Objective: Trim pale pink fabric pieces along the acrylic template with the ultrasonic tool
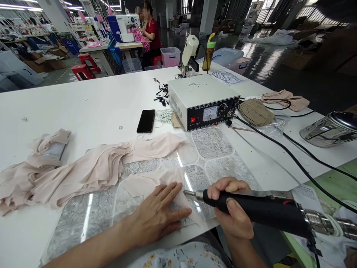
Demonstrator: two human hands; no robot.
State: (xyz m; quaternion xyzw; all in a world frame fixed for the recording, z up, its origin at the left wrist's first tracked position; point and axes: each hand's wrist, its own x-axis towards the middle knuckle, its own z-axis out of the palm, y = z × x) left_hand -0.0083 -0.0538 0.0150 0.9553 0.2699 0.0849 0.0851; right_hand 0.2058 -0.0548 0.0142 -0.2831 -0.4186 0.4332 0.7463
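Observation:
My left hand (pixel 164 210) lies flat with fingers outstretched on a pale pink cut piece of thin fabric (pixel 139 184), pressing it on a clear-topped grey patterned mat (pixel 100 204). My right hand (pixel 232 208) is wrapped round a black ultrasonic hand tool (pixel 251 208) with a narrow metal tip. The tip points left and rests close to the fabric's right edge, just beside my left fingertips; I cannot tell whether it touches. Behind and to the left spreads a fanned stack of similar pink pieces (pixel 97 165).
A control box (pixel 213 113) with a dial stands behind the mat, cables running right. Around it are a phone (pixel 145 121), pale cord (pixel 164 116), brown pattern cards (pixel 256 111) and a drink bottle (pixel 209 56). At right stands a steel canister (pixel 329 128). A person sews beyond the table.

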